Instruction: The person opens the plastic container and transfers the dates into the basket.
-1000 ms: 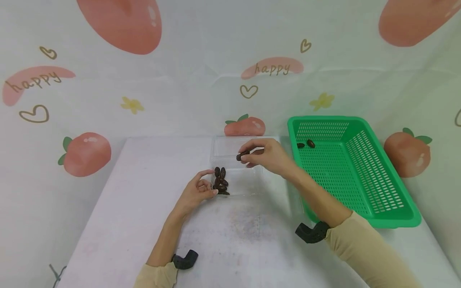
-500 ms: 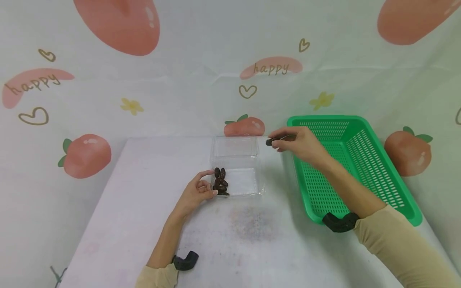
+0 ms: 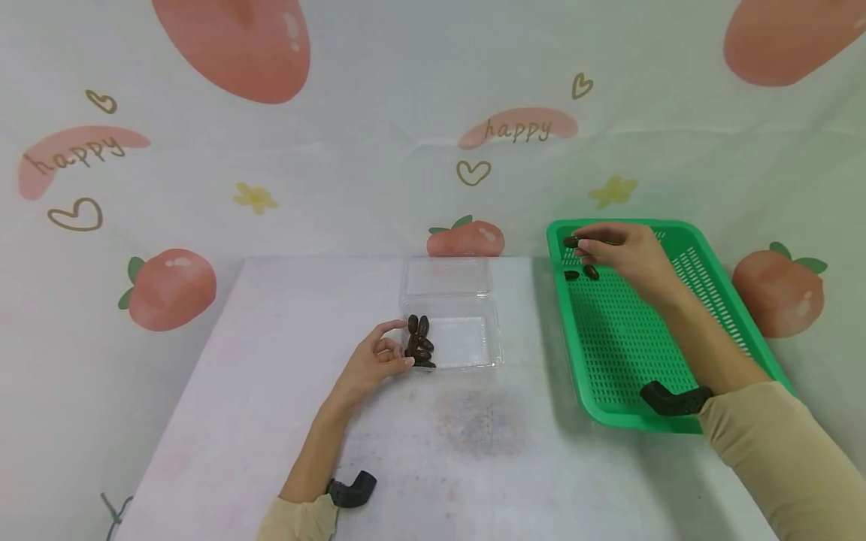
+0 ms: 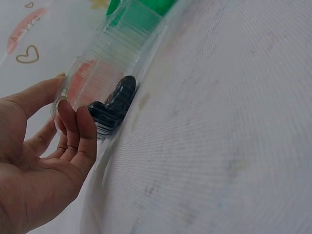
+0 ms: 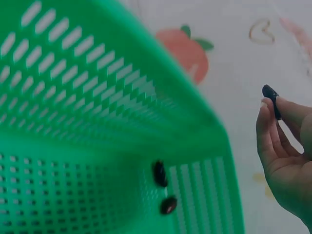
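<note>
My right hand (image 3: pixel 625 255) pinches a dark brown date (image 3: pixel 571 242) between thumb and fingertips, above the far left corner of the green basket (image 3: pixel 588 402). In the right wrist view the date (image 5: pixel 269 92) sticks out past the fingertips. Two more dates lie apart on the basket floor, one of them a glossy date (image 3: pixel 591 272). With thumb and curled fingers, my left hand (image 3: pixel 368 364) holds the left end of an open clear plastic clamshell box (image 3: pixel 499 338). Several dates (image 3: pixel 423 325) are bunched at that end of the box, partly hidden by the thumb.
The box's clear lid (image 3: pixel 446 276) lies folded back toward the wall cloth (image 3: pixel 352 150). To the right of the box stands the perforated basket, with bare white tabletop (image 3: pixel 528 346) between them. A thin cord (image 3: pixel 115 515) shows at the lower left.
From above the clear box, my right hand has carried the date rightward to the basket's far left corner. The left hand has stayed on the box.
</note>
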A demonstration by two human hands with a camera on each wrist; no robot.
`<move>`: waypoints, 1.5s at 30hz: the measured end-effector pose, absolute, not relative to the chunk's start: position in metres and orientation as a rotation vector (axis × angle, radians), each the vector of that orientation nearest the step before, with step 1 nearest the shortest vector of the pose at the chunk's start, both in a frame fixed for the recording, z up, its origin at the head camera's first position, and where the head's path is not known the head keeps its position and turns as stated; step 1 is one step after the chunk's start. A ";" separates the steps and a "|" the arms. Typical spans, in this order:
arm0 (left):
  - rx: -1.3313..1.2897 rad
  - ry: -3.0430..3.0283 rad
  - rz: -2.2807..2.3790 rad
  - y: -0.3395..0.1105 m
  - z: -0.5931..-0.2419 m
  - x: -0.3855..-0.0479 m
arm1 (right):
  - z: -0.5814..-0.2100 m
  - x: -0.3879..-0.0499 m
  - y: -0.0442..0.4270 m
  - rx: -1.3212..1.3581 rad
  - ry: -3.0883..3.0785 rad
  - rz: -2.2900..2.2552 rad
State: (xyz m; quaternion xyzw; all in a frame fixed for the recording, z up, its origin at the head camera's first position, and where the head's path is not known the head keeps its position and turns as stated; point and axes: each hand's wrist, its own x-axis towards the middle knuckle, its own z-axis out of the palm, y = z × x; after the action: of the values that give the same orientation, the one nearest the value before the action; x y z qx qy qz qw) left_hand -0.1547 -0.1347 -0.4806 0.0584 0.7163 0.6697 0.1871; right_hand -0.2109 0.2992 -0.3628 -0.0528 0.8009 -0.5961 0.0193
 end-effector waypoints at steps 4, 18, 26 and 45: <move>0.170 2.019 1.888 -0.134 -0.481 -0.155 | -0.375 -0.216 0.318 -0.168 2.351 -2.041; 0.144 2.022 1.886 -0.137 -0.482 -0.152 | -0.404 -0.223 0.359 -0.074 2.079 -2.286; 0.151 2.033 1.887 -0.137 -0.482 -0.153 | -0.415 -0.225 0.377 0.056 2.075 -2.209; 0.143 2.030 1.882 -0.133 -0.481 -0.151 | -0.441 -0.227 0.400 0.273 2.046 -2.113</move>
State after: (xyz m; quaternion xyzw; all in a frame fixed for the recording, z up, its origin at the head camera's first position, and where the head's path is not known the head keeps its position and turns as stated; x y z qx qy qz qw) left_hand -0.1514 -0.1333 -0.4814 0.0507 0.7198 0.6675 0.1837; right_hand -0.2268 0.3999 -0.4414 0.0920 0.6897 -0.7121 0.0937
